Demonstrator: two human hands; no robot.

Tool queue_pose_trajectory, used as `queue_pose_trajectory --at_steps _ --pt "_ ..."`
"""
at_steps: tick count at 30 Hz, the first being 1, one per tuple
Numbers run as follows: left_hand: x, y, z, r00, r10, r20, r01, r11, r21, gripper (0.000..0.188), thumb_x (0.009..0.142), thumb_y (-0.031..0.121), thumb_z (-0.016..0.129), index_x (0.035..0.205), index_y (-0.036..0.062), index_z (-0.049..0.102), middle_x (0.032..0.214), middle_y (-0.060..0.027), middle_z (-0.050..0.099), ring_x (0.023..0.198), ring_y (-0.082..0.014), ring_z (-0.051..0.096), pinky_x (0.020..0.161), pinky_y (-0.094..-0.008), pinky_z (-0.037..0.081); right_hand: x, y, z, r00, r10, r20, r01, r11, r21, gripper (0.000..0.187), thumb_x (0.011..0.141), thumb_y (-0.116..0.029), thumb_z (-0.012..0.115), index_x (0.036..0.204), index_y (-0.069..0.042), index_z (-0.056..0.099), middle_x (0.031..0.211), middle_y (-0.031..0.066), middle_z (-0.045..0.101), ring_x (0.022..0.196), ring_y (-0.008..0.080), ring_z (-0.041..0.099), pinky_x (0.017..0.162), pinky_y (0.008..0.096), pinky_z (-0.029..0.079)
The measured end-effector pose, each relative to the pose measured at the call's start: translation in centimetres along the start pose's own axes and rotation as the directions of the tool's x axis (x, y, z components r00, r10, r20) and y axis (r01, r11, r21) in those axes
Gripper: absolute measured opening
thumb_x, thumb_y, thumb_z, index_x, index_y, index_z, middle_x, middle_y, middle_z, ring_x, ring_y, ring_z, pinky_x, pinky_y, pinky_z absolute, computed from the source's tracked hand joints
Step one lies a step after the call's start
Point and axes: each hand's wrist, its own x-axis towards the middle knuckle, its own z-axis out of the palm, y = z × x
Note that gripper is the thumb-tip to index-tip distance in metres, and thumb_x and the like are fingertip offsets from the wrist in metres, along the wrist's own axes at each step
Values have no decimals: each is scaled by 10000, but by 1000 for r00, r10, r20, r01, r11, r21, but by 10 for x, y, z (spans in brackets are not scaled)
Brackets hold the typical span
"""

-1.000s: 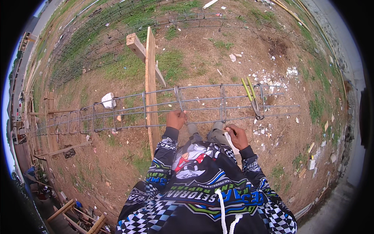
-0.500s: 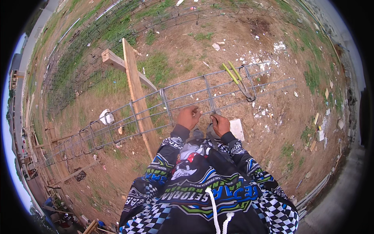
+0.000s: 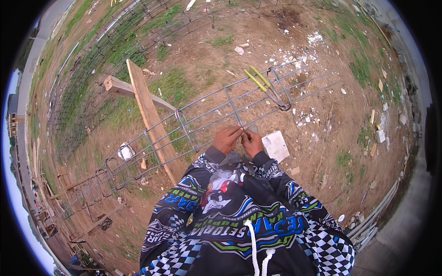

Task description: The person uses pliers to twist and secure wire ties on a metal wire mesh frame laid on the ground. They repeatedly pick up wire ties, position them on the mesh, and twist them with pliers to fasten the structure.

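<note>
My left hand (image 3: pixel 226 140) and my right hand (image 3: pixel 252 143) meet at the near side of a long steel rebar cage (image 3: pixel 209 111). Both are closed, fingertips pinched together where a square stirrup (image 3: pixel 233 106) crosses the near bar. What the fingers pinch is too small to make out. Farther right, a pair of pincers (image 3: pixel 271 93) with yellow-green handles lies across the cage, its jaws by the end stirrup (image 3: pixel 279 85). Neither hand touches it.
A wooden plank (image 3: pixel 146 108) and a timber post (image 3: pixel 120 86) prop the cage on the left. A pale flat block (image 3: pixel 275 146) lies right of my hands. White rubble (image 3: pixel 314 39) litters the dirt. More rebar cages (image 3: pixel 87 83) rest on grass at the far left.
My hands have come together at the stirrup; before, a gap lay between them. The view has turned slightly, so the cage appears more tilted. The pincers still lie on the cage.
</note>
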Motion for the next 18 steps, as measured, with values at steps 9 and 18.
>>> queue_pose_trajectory --at_steps 9,18 --pt "22 -20 -3 422 -741 523 903 290 -317 414 900 361 734 912 -54 735 721 -108 700 638 -130 686 575 -263 542 -3 -1 3 997 70 -41 -64 988 139 263 963 -265 628 976 -14 707 675 48 659 606 112 614 575 295 478" --pt "28 -27 10 469 -704 533 880 323 -348 403 864 353 771 816 -47 744 661 -93 692 539 -122 620 489 -273 470 -4 -1 3 992 126 -19 -118 963 241 271 964 -267 629 1031 -15 703 649 25 619 572 112 575 545 287 456"
